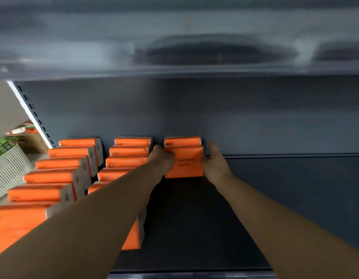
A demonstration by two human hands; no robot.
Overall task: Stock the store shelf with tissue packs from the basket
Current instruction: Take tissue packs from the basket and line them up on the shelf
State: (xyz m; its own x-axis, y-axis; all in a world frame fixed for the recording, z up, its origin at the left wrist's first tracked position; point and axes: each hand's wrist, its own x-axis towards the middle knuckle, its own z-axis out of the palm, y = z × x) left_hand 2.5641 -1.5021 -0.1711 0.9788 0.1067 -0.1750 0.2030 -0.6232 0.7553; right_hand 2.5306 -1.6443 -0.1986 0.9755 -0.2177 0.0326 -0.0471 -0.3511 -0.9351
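Far left, basket [8,170], then two rows [61,163] of orange packs on shelf [194,218]. Next over, curled left hand [162,158] gripping left edge of pack [184,163] upright near the back, flat straight-fingered right hand [215,163] touching its right side.

dim, cool light here; the upper shelf [174,37] is smeared with motion blur and carries dark shadow blotches. below that shelf it's murky, packs soft-edged, wide-angle bending the left upright [31,113].
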